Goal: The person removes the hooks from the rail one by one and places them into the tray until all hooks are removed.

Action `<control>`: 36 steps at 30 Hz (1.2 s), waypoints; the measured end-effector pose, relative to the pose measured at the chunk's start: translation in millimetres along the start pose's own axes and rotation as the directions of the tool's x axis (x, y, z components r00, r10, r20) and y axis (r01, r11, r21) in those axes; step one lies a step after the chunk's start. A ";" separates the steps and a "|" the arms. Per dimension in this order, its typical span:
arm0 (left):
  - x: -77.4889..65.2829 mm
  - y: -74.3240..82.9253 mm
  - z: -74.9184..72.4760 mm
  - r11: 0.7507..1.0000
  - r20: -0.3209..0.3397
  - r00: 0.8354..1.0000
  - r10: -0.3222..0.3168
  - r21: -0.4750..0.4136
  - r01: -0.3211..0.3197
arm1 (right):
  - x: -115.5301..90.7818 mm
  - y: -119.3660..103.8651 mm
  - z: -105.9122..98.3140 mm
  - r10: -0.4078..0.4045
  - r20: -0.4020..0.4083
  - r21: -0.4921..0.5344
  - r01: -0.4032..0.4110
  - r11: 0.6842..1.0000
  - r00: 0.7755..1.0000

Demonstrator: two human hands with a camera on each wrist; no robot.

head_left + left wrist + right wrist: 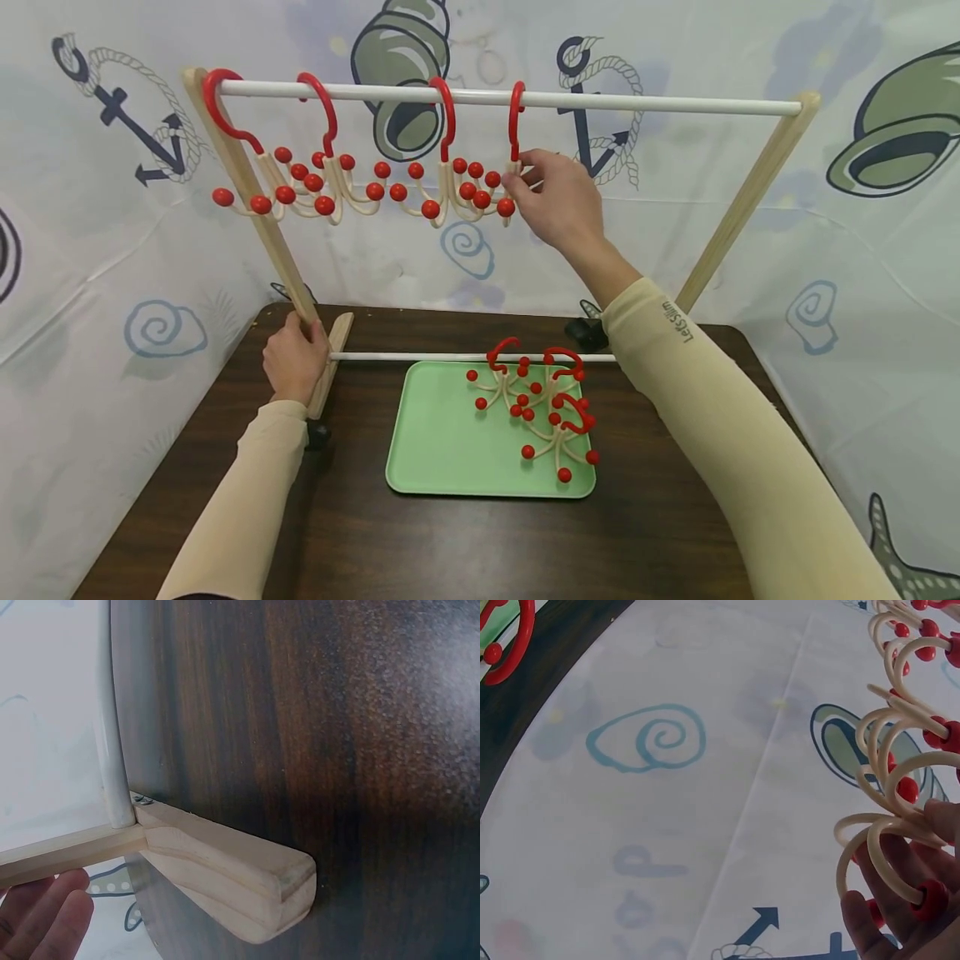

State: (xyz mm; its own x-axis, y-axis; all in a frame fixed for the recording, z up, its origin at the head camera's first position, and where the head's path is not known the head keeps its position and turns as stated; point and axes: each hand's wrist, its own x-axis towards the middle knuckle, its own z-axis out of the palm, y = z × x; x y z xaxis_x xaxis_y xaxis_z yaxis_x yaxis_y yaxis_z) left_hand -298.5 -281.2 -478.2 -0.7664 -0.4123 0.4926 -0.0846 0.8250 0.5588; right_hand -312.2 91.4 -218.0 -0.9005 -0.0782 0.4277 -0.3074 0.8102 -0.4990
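My right hand (pixel 558 196) pinches the beige stem of a multi-prong hanger, whose red hook (pixel 515 121) sits over the white top rod (pixel 660 103) of a wooden rack. In the right wrist view, my right fingers lie among its curved beige prongs (pixel 881 851), tipped with red balls. Three similar hangers hang farther left, their red hooks (pixel 447 117) over the same rod and their prongs crowded side by side. Low on the rack's left wooden post (pixel 262 217), my left hand (pixel 294 358) grips the wood. The left wrist view shows left fingers (pixel 64 919) against that post.
A light green tray (pixel 450 442) lies on the dark wooden table (pixel 420 550), with three more hangers (pixel 558 442) on its right side. The lower white rod (pixel 390 357) runs just behind the tray. The right post (pixel 750 200) slants up beyond my right forearm; a patterned cloth hangs behind.
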 end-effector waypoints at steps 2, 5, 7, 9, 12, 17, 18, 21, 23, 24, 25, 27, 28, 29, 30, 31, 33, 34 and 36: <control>-0.6 1.2 -0.7 1.000 0.000 1.000 0.004 -0.005 -0.004 | -0.5 1.3 1.0 0.002 -0.017 0.006 -0.002 1.000 1.000; -1.1 1.5 -0.8 1.000 -0.002 1.000 0.008 -0.005 -0.008 | -1.2 2.9 2.8 0.011 -0.038 0.021 -0.010 1.000 0.999; -1.2 1.4 -1.0 1.000 -0.002 1.000 0.008 -0.007 -0.008 | -1.5 3.8 3.7 0.016 -0.051 0.028 -0.015 0.999 0.999; -1.2 1.2 -0.9 1.000 0.000 1.000 0.007 -0.005 -0.007 | -1.5 4.6 3.8 0.017 -0.063 0.032 -0.015 0.999 0.998; -1.1 0.8 -0.8 1.000 0.002 1.000 0.001 -0.003 -0.001 | -1.4 5.5 2.7 0.008 -0.079 0.037 -0.005 0.999 0.997; -1.0 1.5 -0.9 1.000 0.010 1.000 -0.004 -0.004 0.004 | -1.1 7.5 -1.3 -0.005 -0.099 0.058 0.011 0.998 0.995; -0.9 1.6 -0.9 1.000 0.012 1.000 -0.006 -0.005 0.006 | -1.0 7.8 -2.4 -0.007 -0.102 0.062 0.013 0.998 0.995; -0.5 2.0 -1.1 1.000 0.014 1.000 -0.008 -0.010 0.009 | -1.0 8.5 -6.0 -0.010 -0.120 0.071 0.018 0.997 0.993; -0.4 2.3 -1.0 1.000 0.012 1.000 -0.008 -0.012 0.008 | -1.3 8.7 -9.1 -0.008 -0.134 0.081 0.019 0.997 0.991; -0.4 2.3 -1.1 1.000 0.008 1.000 -0.008 -0.011 0.008 | -1.5 8.5 -10.5 -0.007 -0.139 0.086 0.019 0.996 0.990; -0.4 2.3 -1.3 1.000 0.004 1.000 -0.006 -0.010 0.006 | -1.8 8.2 -12.0 -0.005 -0.144 0.091 0.018 0.996 0.990; -0.6 1.8 -1.5 1.000 -0.002 1.000 -0.004 -0.007 0.004 | -2.5 7.5 -15.2 -0.004 -0.152 0.103 0.020 0.995 0.988; -0.6 1.5 -1.6 1.000 -0.004 1.000 -0.004 -0.006 0.004 | -2.9 7.1 -16.8 -0.007 -0.156 0.106 0.023 0.994 0.988; -0.6 1.0 -1.6 1.000 -0.008 1.000 -0.004 -0.005 0.004 | -3.4 6.8 -18.5 -0.007 -0.159 0.111 0.025 0.993 0.987; -0.7 0.7 -1.5 1.000 -0.008 1.000 -0.001 -0.005 0.001 | -4.0 6.6 -20.3 -0.009 -0.165 0.116 0.028 0.993 0.986; -0.7 0.4 -1.4 1.000 -0.006 1.000 -0.001 -0.005 0.001 | -4.8 6.5 -22.2 -0.010 -0.172 0.123 0.031 0.992 0.985; -0.4 -0.4 -0.6 1.000 -0.001 1.000 0.000 -0.007 0.000 | -6.7 6.8 -25.8 -0.012 -0.187 0.143 0.039 0.989 0.982; -0.4 -0.6 -0.3 1.000 0.000 1.000 -0.002 -0.006 0.002 | -8.0 7.1 -27.5 -0.011 -0.193 0.158 0.042 0.987 0.981; -0.2 -1.5 0.9 1.000 0.006 1.000 -0.007 -0.004 0.007 | -11.4 7.9 -30.6 -0.007 -0.204 0.188 0.046 0.981 0.979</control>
State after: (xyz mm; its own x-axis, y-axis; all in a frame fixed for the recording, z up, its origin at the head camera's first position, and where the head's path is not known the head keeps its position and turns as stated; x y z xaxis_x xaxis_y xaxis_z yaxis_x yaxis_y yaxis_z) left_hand -298.8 -282.0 -479.7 -0.7693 -0.4159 0.4850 -0.0873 0.8204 0.5651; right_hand -295.0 116.5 -203.8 -0.8169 0.0365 0.5757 -0.4006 0.6822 -0.6117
